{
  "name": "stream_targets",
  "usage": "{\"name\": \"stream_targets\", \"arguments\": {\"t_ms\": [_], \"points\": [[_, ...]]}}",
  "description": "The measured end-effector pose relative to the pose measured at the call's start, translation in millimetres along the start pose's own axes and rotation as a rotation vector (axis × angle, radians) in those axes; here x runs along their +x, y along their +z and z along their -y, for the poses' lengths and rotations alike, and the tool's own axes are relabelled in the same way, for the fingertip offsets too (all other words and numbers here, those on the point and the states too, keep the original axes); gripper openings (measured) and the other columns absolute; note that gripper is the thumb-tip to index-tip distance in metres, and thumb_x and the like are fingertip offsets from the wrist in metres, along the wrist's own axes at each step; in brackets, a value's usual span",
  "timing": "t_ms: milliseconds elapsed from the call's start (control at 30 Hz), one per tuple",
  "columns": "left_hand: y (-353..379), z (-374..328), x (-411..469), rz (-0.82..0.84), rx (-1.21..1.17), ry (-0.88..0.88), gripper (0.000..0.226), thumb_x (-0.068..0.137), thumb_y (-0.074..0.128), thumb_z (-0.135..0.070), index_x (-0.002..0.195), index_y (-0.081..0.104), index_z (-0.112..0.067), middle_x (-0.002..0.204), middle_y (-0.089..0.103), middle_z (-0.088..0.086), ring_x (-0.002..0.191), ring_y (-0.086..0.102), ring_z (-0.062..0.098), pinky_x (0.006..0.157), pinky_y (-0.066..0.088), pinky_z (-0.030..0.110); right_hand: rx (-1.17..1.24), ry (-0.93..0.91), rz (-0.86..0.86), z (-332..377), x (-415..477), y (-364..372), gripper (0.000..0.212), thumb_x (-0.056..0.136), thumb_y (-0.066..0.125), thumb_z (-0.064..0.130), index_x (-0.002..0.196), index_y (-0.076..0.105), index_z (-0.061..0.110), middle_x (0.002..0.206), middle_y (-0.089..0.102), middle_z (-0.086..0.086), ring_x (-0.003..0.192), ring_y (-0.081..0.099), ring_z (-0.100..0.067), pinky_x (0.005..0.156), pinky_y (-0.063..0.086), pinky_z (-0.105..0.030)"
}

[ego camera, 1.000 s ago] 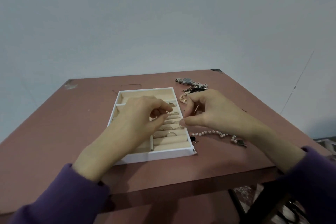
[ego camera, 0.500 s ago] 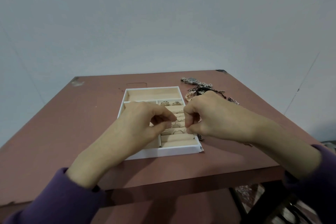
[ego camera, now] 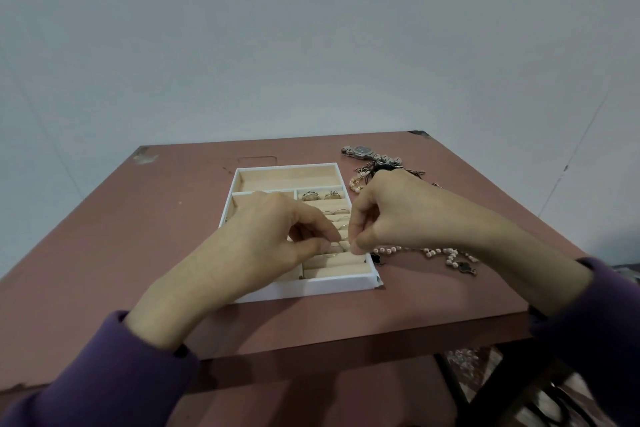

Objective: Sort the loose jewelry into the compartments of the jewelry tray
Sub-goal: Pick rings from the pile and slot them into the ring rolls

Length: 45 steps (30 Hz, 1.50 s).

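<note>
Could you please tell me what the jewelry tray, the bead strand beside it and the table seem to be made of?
Jewelry tray: a smooth white frame, maybe plastic or painted board, with a matte beige lining that looks like velvet. Bead strand: glossy pinkish beads, pearl-like, possibly imitation, with dark clover charms. Table: reddish-brown board with a matte, scuffed finish, probably laminate or painted wood.

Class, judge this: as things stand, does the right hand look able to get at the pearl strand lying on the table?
Probably yes. The pearl strand lies uncovered beside the right hand, with nothing between them, though its fingers are pinched over the tray.
</note>
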<state>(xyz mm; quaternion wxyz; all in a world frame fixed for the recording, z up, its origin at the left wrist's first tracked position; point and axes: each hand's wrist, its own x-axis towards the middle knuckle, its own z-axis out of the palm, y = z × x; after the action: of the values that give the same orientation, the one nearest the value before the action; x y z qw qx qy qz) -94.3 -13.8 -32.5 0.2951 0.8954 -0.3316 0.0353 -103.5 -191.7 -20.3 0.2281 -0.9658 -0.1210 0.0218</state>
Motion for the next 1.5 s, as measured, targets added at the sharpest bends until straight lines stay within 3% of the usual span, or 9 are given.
{"name": "stream_targets", "arguments": {"t_ms": [167, 367, 567, 700, 800, 933, 1133, 1400, 1500], "points": [[0.6, -0.7, -0.3, 0.024, -0.027, 0.002, 0.010, 0.077, 0.071, -0.022, 0.082, 0.074, -0.031, 0.074, 0.071, -0.009, 0.080, 0.059, -0.002, 0.070, 0.045, 0.012, 0.072, 0.031, 0.028, -2.2, 0.8, -0.6, 0.008, 0.069, 0.074, 0.012, 0.064, 0.073, 0.018, 0.052, 0.063, 0.007, 0.044, 0.050, 0.000, 0.044, 0.035, -0.010], [3.9, -4.1, 0.6, 0.081, 0.001, 0.059, 0.007, 0.078, 0.072, -0.021, 0.083, 0.075, -0.025, 0.062, 0.065, -0.014, 0.078, 0.057, 0.000, 0.072, 0.025, -0.009, 0.071, 0.053, 0.028, -0.6, 0.9, -1.1, 0.010, 0.070, 0.074, 0.012, 0.062, 0.072, 0.019, 0.056, 0.065, 0.002, 0.048, 0.052, -0.002, 0.046, 0.038, -0.010], [4.5, -4.4, 1.7, 0.075, 0.051, 0.121, 0.006, 0.076, 0.073, -0.025, 0.081, 0.075, -0.027, 0.072, 0.070, -0.011, 0.066, 0.056, -0.010, 0.073, 0.023, -0.010, 0.141, 0.076, 0.060, -1.6, -2.9, -4.8, 0.006, 0.076, 0.071, 0.018, 0.071, 0.073, 0.019, 0.062, 0.067, 0.001, 0.054, 0.054, -0.004, 0.050, 0.042, -0.013], [6.3, -4.0, 0.7, 0.079, 0.062, 0.137, 0.008, 0.077, 0.073, -0.022, 0.083, 0.076, -0.027, 0.072, 0.069, -0.013, 0.066, 0.053, -0.017, 0.073, 0.021, -0.011, 0.203, 0.053, -0.107, -9.8, -0.8, 3.4, 0.012, 0.079, 0.070, 0.029, 0.069, 0.070, 0.023, 0.046, 0.054, 0.015, 0.047, 0.044, 0.001, 0.049, 0.039, -0.012], [6.7, -1.8, 1.0, 0.075, 0.027, 0.128, 0.010, 0.076, 0.073, -0.018, 0.083, 0.076, -0.025, 0.069, 0.066, -0.015, 0.068, 0.052, -0.016, 0.067, 0.032, -0.003, 0.294, 0.028, -0.310, -19.3, 2.1, 19.6, 0.009, 0.079, 0.069, 0.026, 0.071, 0.070, 0.022, 0.055, 0.056, 0.009, 0.051, 0.046, 0.000, 0.051, 0.035, -0.011], [7.0, 1.1, 1.2, 0.086, 0.068, 0.135, 0.010, 0.076, 0.072, -0.018, 0.083, 0.076, -0.025, 0.069, 0.061, -0.021, 0.070, 0.052, -0.015, 0.069, 0.032, -0.002, 0.425, -0.015, -0.528, -26.0, 1.1, 35.7, 0.006, 0.080, 0.068, 0.017, 0.075, 0.070, 0.019, 0.066, 0.062, -0.005, 0.057, 0.046, -0.002, 0.055, 0.037, -0.010], [6.1, 4.4, 6.6, 0.025, 0.065, 0.047, 0.012, 0.083, 0.064, -0.027, 0.091, 0.072, -0.029, 0.074, 0.058, -0.019, 0.072, 0.049, -0.013, 0.063, 0.036, 0.006, 0.456, -0.079, -0.669, -27.2, -1.1, 42.2, 0.011, 0.082, 0.066, 0.008, 0.079, 0.069, 0.018, 0.063, 0.058, 0.006, 0.057, 0.047, 0.001, 0.055, 0.035, -0.007], [11.3, -1.5, 17.5, 0.113, 0.233, 0.069, 0.014, 0.085, 0.061, -0.030, 0.096, 0.070, -0.029, 0.090, 0.063, -0.008, 0.079, 0.048, 0.002, 0.067, 0.036, 0.015, 0.214, -0.211, -0.515, -31.1, -9.1, 46.5, 0.014, 0.072, 0.056, 0.015, 0.073, 0.068, 0.022, 0.072, 0.056, 0.005, 0.072, 0.049, -0.008, 0.067, 0.035, -0.013], [11.0, -0.6, 17.4, 0.107, 0.231, 0.073, 0.014, 0.085, 0.061, -0.028, 0.095, 0.071, -0.028, 0.088, 0.067, -0.007, 0.069, 0.049, 0.001, 0.064, 0.037, 0.010, 0.164, -0.207, -0.444, -29.8, -9.8, 48.1, 0.005, 0.072, 0.059, 0.026, 0.071, 0.064, 0.028, 0.077, 0.052, 0.006, 0.079, 0.046, -0.006, 0.070, 0.033, -0.015]]}}
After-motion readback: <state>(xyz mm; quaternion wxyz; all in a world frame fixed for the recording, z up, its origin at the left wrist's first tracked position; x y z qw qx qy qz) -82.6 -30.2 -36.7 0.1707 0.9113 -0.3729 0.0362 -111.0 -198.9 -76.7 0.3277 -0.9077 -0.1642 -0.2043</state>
